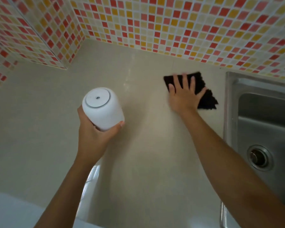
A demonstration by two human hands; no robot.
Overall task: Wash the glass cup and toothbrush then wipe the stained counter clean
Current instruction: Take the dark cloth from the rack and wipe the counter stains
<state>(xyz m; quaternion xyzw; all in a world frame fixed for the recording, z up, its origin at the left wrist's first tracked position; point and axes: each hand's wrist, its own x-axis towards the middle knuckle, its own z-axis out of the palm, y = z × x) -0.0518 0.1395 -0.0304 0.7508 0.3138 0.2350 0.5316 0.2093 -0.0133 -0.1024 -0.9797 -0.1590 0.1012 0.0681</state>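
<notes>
Wiping now: right hand (184, 94) flat on black cloth (202, 89), left hand (95, 137) gripping white container (102, 107) off the surface (138, 145). Best sweeping toward 3 o'clock sink (262, 120), firm pressure.

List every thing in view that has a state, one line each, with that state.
white container: lifted off the counter, gripped from below
left hand: curled round the container
black cloth: spread flat on the counter, partly crumpled
right hand: fingers straight, pressing the cloth
counter: no stain discernible
sink: basin holds nothing visible
</notes>
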